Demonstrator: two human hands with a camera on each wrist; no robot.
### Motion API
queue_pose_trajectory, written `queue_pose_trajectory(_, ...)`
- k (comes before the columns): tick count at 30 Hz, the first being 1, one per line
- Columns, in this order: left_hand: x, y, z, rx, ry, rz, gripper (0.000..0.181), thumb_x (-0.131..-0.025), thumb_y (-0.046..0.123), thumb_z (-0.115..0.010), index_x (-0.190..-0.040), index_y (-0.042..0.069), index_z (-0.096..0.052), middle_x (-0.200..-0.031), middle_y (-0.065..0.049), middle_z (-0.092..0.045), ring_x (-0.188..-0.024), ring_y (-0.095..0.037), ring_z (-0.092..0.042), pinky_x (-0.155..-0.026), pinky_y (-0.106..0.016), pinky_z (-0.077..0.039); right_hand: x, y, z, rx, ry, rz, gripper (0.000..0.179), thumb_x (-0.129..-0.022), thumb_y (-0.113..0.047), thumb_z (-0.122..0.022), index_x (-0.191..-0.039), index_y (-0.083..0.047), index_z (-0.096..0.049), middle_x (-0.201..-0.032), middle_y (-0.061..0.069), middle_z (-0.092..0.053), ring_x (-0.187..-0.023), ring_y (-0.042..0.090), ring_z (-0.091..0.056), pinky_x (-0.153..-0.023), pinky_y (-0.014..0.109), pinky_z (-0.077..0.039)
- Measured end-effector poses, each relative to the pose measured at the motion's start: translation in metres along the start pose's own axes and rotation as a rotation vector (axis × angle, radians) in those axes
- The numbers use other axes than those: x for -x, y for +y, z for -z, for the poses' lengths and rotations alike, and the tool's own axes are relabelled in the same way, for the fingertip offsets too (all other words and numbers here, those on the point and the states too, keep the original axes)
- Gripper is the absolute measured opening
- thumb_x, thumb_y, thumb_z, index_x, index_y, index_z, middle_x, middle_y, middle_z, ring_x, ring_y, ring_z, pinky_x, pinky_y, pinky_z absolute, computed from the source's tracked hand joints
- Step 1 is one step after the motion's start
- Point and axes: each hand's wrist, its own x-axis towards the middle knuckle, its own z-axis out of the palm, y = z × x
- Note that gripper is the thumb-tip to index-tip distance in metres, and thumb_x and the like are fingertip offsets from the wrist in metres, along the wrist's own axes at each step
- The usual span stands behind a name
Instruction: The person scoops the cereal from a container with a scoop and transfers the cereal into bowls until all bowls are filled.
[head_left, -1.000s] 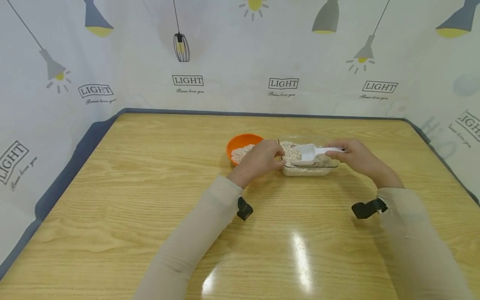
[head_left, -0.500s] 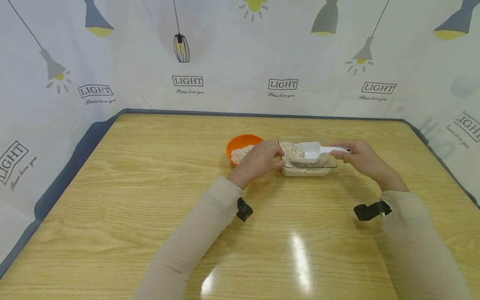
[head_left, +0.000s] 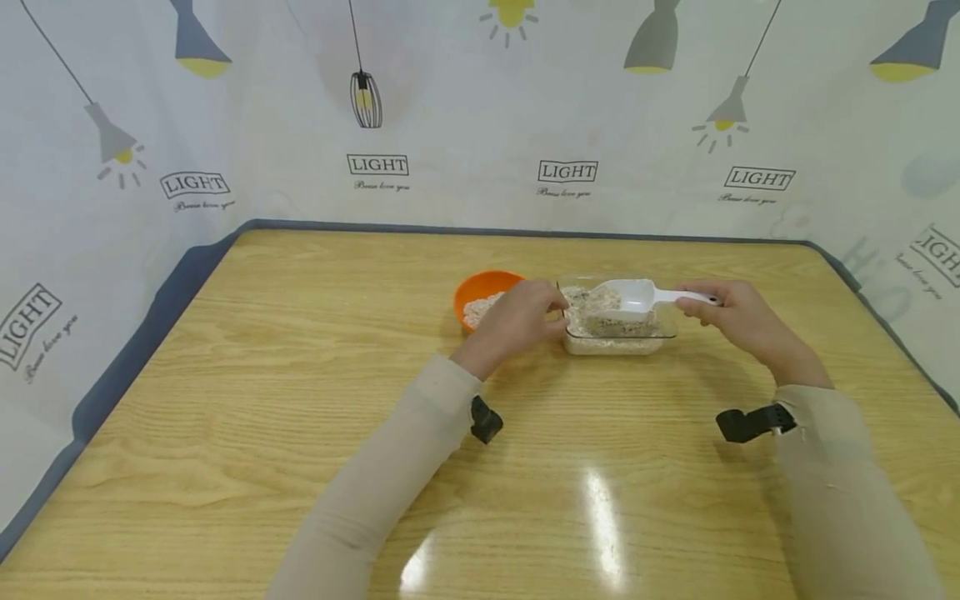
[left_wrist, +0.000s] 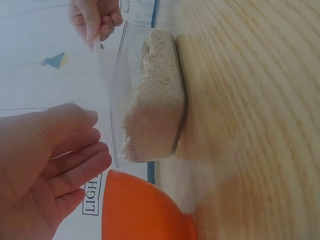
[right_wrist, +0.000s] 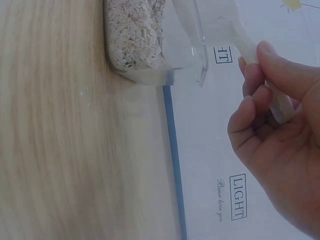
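Note:
My right hand [head_left: 738, 321] grips the handle of a white scoop [head_left: 636, 298], thumb on top and fingers curled beneath, as the right wrist view shows. The scoop is held at the rim level of a clear glass container [head_left: 622, 346], over the pale flakes [left_wrist: 157, 85], which look like oats. Some flakes lie at the scoop's mouth. My left hand [left_wrist: 65, 160] is at the container's left end, fingers loosely bent and thumb apart from them; whether the fingertips touch the rim I cannot tell. Partly behind that hand stands an orange bowl [head_left: 489, 285] with flakes in it.
The wooden table [head_left: 315, 350] stretches around the container and bowl. Behind it hangs a white backdrop [head_left: 465, 125] printed with lamps, its dark blue border along the table's back edge. A few stray crumbs lie on the wood in the right wrist view.
My right hand has drawn the scoop to the right across the container, and the flakes in front of it look less heaped. The left hand has stayed almost still.

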Motion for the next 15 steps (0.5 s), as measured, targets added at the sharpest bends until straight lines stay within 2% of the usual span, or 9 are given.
queue_pose_trajectory(4,0.002,-0.002,0.005,0.026,0.028,-0.003,0.026,-0.091,0.018,-0.056,-0.112,0.006,-0.066,-0.104,-0.005,-0.061,-0.091,-0.015,-0.053,-0.078,-0.023,-0.043,0.001,0.000,0.002,0.003,0.020,0.006,0.043,-0.096,-0.023,-0.048,-0.125,0.008,-0.050,-0.110,0.020,-0.056,-0.082,0.004,-0.050,-0.065,0.021,-0.044)
queue_pose_trajectory(9,0.004,-0.005,0.012,0.022,0.037,-0.012,0.016,-0.090,0.015,-0.056,-0.099,0.007,-0.067,-0.092,-0.005,-0.060,-0.081,-0.016,-0.047,-0.068,-0.025,-0.038,0.002,-0.002,0.005,0.009,0.032,0.011,0.044,-0.096,-0.024,-0.048,-0.127,0.007,-0.050,-0.107,0.018,-0.058,-0.079,0.002,-0.051,-0.064,0.023,-0.044)
queue_pose_trajectory(11,0.004,-0.006,0.015,0.030,0.038,-0.006,0.016,-0.090,0.015,-0.056,-0.099,0.006,-0.067,-0.095,-0.006,-0.060,-0.084,-0.016,-0.048,-0.071,-0.025,-0.039,0.002,-0.002,0.006,0.010,0.033,0.017,0.043,-0.096,-0.023,-0.049,-0.126,0.008,-0.050,-0.105,0.015,-0.059,-0.079,0.001,-0.051,-0.063,0.022,-0.044)
queue_pose_trajectory(15,0.003,-0.010,0.020,0.029,0.041,0.009,0.025,-0.089,0.015,-0.058,-0.111,0.004,-0.065,-0.110,-0.009,-0.061,-0.100,-0.018,-0.053,-0.084,-0.026,-0.043,0.001,-0.002,0.006,0.002,0.037,0.025,0.041,-0.096,-0.020,-0.049,-0.125,0.008,-0.051,-0.099,0.003,-0.059,-0.078,0.000,-0.051,-0.063,0.021,-0.044)
